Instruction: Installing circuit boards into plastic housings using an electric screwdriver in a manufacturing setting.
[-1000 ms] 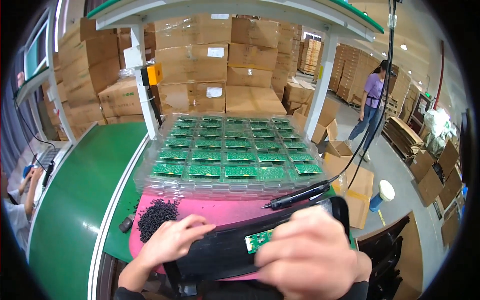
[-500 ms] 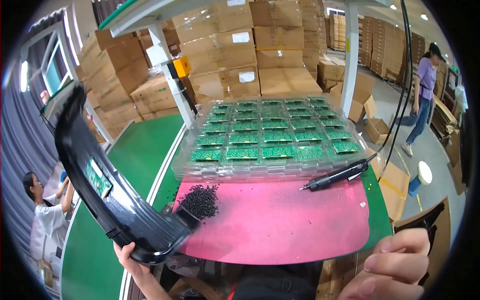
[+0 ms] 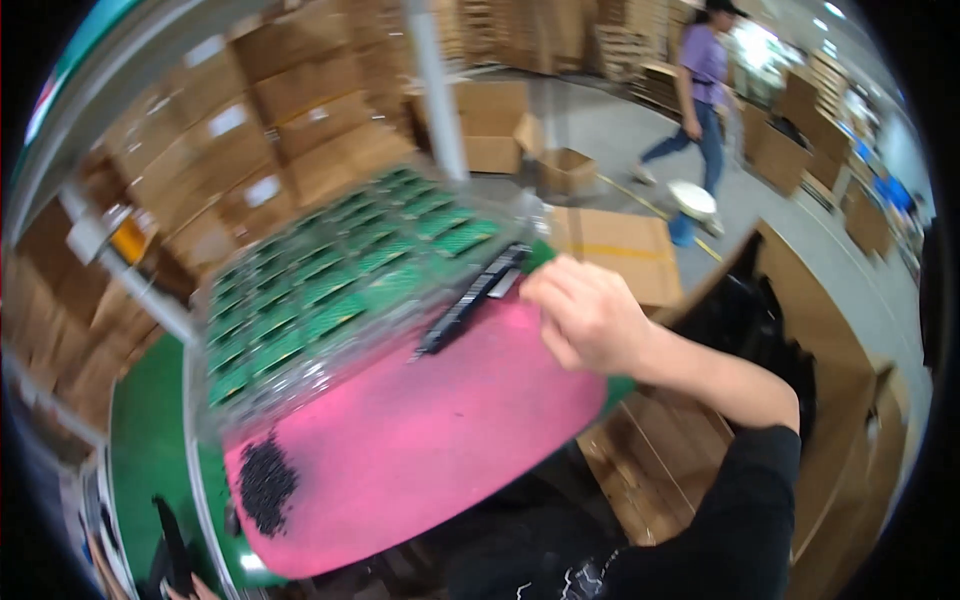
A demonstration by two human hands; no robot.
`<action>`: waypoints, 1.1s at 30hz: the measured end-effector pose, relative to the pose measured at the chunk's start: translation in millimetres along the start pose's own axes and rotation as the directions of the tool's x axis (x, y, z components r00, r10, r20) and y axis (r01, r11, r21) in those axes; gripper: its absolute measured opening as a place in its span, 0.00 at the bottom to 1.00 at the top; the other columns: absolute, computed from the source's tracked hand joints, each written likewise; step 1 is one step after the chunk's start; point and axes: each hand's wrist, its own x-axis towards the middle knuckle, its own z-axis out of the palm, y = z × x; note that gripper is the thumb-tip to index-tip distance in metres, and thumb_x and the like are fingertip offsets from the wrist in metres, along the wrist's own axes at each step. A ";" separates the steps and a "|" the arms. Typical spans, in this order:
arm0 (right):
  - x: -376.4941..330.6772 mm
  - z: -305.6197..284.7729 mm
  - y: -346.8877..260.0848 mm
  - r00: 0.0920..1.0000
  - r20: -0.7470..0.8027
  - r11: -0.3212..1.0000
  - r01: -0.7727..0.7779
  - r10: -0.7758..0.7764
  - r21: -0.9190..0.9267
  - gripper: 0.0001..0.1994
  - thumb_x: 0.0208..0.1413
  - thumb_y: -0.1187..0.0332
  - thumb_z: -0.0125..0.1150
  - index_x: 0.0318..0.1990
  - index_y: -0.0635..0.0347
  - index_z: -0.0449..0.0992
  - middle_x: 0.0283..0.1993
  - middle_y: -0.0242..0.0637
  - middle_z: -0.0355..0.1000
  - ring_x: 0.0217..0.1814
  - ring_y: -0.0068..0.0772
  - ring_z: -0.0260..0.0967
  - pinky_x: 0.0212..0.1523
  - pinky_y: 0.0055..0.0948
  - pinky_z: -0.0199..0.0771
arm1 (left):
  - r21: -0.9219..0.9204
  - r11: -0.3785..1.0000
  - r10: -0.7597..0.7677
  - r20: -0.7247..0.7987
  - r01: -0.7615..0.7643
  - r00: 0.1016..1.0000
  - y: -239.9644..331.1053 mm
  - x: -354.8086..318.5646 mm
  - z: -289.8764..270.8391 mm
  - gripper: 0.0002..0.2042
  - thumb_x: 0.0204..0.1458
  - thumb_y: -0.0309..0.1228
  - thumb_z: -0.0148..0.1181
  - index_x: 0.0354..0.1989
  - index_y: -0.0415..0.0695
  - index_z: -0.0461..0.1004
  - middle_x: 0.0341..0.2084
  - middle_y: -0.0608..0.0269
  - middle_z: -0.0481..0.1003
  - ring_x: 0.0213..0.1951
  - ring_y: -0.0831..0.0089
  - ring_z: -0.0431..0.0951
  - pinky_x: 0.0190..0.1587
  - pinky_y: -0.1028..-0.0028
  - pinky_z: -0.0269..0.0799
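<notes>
At the lower left edge, my left hand is mostly cut off, its fingers closed at the black curved plastic housing. My right hand is over the right end of the pink mat, fingers curled and pressed together. Anything inside them is hidden. Just left of that hand lies a black electric screwdriver, its tip pointing toward the mat. Green circuit boards sit in rows in a clear plastic tray behind the mat. A pile of small black screws lies at the mat's left end.
An open cardboard box with black plastic parts stands to my right. Stacked cartons rise behind the bench, beside a white post. Farther off, a person in a purple top walks past a white-topped stool.
My view has swung to the right. The black housing has shifted to the lower left edge of the picture. My right hand has reached forward beside the screwdriver.
</notes>
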 end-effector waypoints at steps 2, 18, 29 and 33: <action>-32.1 -27.3 30.5 0.989 -0.033 0.974 -0.149 0.145 -0.172 0.13 0.34 0.75 0.56 0.33 0.60 0.69 0.30 0.37 0.65 0.34 0.39 0.65 0.32 0.35 0.66 | -0.158 0.957 -0.247 -0.007 0.243 0.969 24.3 17.0 -14.3 0.22 0.47 0.45 0.65 0.42 0.39 0.72 0.41 0.46 0.73 0.46 0.50 0.72 0.47 0.53 0.68; -511.5 -69.6 221.1 -0.247 0.322 0.089 -0.654 0.914 -0.752 0.28 0.55 0.46 0.44 0.51 0.62 0.71 0.55 0.52 0.67 0.60 0.50 0.62 0.61 0.40 0.59 | -0.834 0.527 0.414 0.083 -0.165 0.906 378.5 138.7 24.1 0.09 0.48 0.28 0.54 0.35 0.37 0.69 0.21 0.60 0.71 0.24 0.69 0.71 0.29 0.73 0.66; -506.9 8.9 177.1 -0.511 0.235 -0.506 -0.858 0.827 -0.088 0.04 0.49 0.72 0.47 0.26 0.60 0.67 0.17 0.40 0.64 0.14 0.34 0.64 0.14 0.36 0.66 | -0.623 0.605 0.631 -0.003 -0.495 0.776 462.1 173.4 -55.2 0.08 0.33 0.20 0.53 0.24 0.41 0.62 0.23 0.62 0.72 0.22 0.67 0.71 0.24 0.70 0.67; -431.7 -81.0 155.5 -0.012 0.065 -0.030 -0.955 0.998 0.296 0.12 0.57 0.71 0.40 0.20 0.53 0.59 0.10 0.32 0.55 0.08 0.30 0.57 0.07 0.28 0.57 | -0.727 0.511 0.680 0.015 -0.459 0.733 426.0 174.6 -49.5 0.11 0.37 0.18 0.52 0.32 0.38 0.62 0.25 0.58 0.71 0.24 0.65 0.72 0.25 0.68 0.69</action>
